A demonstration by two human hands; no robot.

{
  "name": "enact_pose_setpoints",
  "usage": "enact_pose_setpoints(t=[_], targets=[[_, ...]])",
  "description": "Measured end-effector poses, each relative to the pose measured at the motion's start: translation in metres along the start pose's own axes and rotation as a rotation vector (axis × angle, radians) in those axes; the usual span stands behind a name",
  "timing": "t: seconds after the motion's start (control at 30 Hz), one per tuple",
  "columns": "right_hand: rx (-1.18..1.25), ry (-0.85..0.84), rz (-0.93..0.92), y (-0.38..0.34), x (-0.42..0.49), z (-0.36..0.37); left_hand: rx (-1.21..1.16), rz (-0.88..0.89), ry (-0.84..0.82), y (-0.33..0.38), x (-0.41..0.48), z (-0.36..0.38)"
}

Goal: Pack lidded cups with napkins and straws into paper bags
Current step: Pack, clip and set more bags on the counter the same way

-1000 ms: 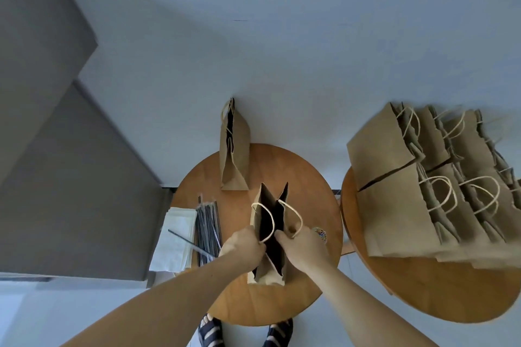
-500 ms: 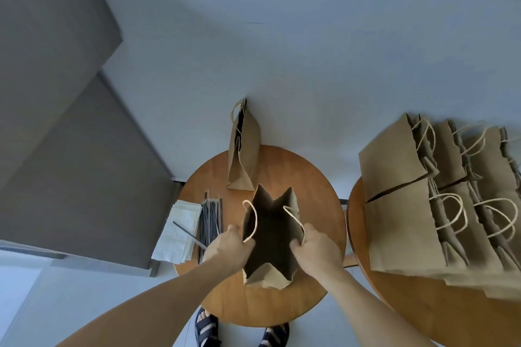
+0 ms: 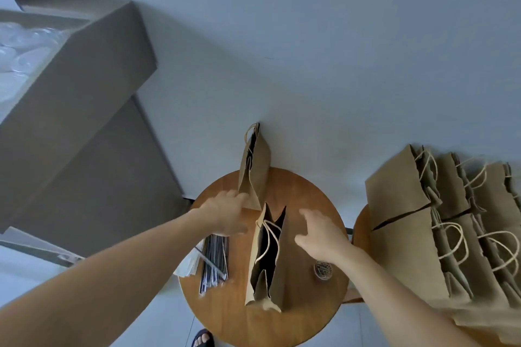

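— Where's the bag being packed?

— The open paper bag (image 3: 266, 258) stands upright at the middle of the frame on the round wooden bench (image 3: 296, 327). Its mouth gapes towards the camera, and the twine handles droop into the dark inside.

— And the hands?

— Neither holds anything. The left hand (image 3: 225, 215) sits left of the bag's top edge with its fingers stretched out fairly straight. They point up the frame towards the lower corner of a second paper bag (image 3: 253, 175), which stands nearly closed against the wall. The fingertips overlap that corner, but the hand is blurred and I cannot tell whether they touch it.

— The right one?

— The right hand (image 3: 321, 239) hovers just right of the open bag, fingers loosely spread and the thumb turned towards the bag's side. Bare wood shows between thumb and paper.

— What else is on the bench?

— Dark-wrapped straws (image 3: 214, 259) lie in a bundle under the left wrist, with white napkins (image 3: 187, 266) at their left edge. A small round thing (image 3: 322, 270) lies below the right hand — too small to identify.

— Further out?

— At the right of the frame a stack of flat paper bags (image 3: 417, 239) covers a second bench (image 3: 361, 234). At the upper left is a cardboard box (image 3: 93, 87) holding clear plastic pieces (image 3: 22, 51), too blurred to say whether cups or lids.
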State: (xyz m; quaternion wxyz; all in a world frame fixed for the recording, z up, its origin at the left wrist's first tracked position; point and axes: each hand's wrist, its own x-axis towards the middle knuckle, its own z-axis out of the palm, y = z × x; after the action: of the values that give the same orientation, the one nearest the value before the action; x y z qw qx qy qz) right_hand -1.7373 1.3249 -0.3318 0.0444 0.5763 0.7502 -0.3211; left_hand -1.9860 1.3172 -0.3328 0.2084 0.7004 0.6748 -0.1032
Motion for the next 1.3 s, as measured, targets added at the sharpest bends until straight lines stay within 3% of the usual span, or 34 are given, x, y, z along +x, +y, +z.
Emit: enact_pose_setpoints(t=[0.1,0.27,0.67,1.0,1.3], targets=[[-0.087,0.093,-0.096,-0.031,0.012,-0.036,0.104,0.002,0.159,-0.003,-0.004,-0.042],[-0.169,0.125,-0.261,-0.102,0.029,-0.087,0.135,-0.104,0.286,-0.038,-0.041,-0.119],[-0.301,0.311,-0.664,-0.343,0.04,-0.142,-0.022,-0.392,0.681,-0.193,-0.17,-0.247],[-0.317,0.344,-0.816,-0.564,0.094,-0.104,-0.129,-0.502,0.722,-0.368,-0.224,-0.284],[-0.528,0.241,-0.645,-0.698,0.186,-0.053,-0.187,-0.444,0.69,-0.458,-0.216,-0.28]])
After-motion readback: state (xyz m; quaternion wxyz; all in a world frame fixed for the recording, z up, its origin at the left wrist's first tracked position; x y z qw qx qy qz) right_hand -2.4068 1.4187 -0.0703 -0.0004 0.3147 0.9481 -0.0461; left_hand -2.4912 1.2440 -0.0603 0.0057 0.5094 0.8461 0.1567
